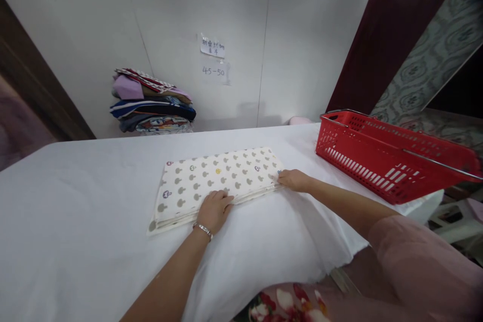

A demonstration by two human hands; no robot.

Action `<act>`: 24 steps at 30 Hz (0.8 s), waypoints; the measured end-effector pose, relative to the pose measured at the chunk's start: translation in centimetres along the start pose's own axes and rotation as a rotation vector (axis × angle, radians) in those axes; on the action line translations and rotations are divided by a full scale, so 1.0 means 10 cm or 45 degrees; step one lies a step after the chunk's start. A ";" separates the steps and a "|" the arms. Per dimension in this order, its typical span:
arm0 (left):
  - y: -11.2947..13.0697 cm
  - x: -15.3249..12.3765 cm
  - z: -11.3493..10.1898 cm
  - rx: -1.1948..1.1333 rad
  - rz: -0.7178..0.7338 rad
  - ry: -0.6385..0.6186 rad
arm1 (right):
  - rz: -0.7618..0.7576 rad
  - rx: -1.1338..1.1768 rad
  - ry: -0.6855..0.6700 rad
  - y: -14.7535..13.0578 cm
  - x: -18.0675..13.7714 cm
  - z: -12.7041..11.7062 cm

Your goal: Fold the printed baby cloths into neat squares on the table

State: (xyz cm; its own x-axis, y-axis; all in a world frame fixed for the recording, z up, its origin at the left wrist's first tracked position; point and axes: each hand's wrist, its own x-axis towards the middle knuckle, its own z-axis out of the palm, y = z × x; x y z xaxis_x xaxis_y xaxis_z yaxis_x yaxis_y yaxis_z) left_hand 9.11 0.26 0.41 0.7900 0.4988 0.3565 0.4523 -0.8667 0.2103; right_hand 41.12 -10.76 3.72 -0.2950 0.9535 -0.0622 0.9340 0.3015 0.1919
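Observation:
A folded cream cloth [211, 176] printed with grey mushroom-like shapes and a few coloured ones lies flat in front of me. Its several layers show along the near edge. My left hand [214, 210], with a bracelet at the wrist, rests on the near edge left of the middle, fingers laid over the top and thumb apart. At the near right corner my right hand [294, 180] is closed, its fingertips pinching the cloth's edge. The thumb of that hand is mostly hidden.
A white sheet covers the table [94, 211]. On the right stands a red plastic basket [358, 156] with metal handles. Against the wall at the back left is a stack of folded fabrics [153, 105]. Two paper notes [214, 71] hang on the wall.

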 end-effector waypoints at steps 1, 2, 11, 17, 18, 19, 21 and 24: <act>0.00 0.00 0.00 0.001 -0.004 -0.007 | 0.006 -0.008 0.007 -0.01 0.00 0.01; 0.00 0.00 -0.01 0.003 -0.007 -0.013 | 0.013 -0.015 0.015 -0.02 0.01 0.02; 0.03 0.00 -0.04 0.021 0.003 -0.035 | 0.046 -0.110 0.186 0.01 -0.18 0.03; 0.00 0.00 0.00 0.024 0.007 -0.015 | 0.030 -0.133 0.187 -0.10 -0.22 0.07; 0.00 -0.01 0.00 0.027 0.010 -0.012 | 0.027 -0.128 0.201 -0.10 -0.22 0.07; -0.01 -0.01 0.01 0.030 0.010 -0.010 | 0.014 -0.124 0.216 -0.10 -0.23 0.07; -0.01 -0.01 0.02 0.035 0.011 -0.003 | -0.026 -0.125 0.255 -0.08 -0.26 0.06; -0.01 0.00 0.02 0.032 0.020 0.004 | -0.059 -0.137 0.310 -0.05 -0.29 0.06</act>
State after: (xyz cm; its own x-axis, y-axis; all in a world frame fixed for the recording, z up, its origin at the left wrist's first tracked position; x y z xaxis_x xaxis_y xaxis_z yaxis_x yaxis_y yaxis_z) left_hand 9.12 0.33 0.18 0.7956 0.4853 0.3627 0.4504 -0.8741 0.1817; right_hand 41.62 -13.67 3.17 -0.3892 0.9069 0.1613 0.8953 0.3312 0.2979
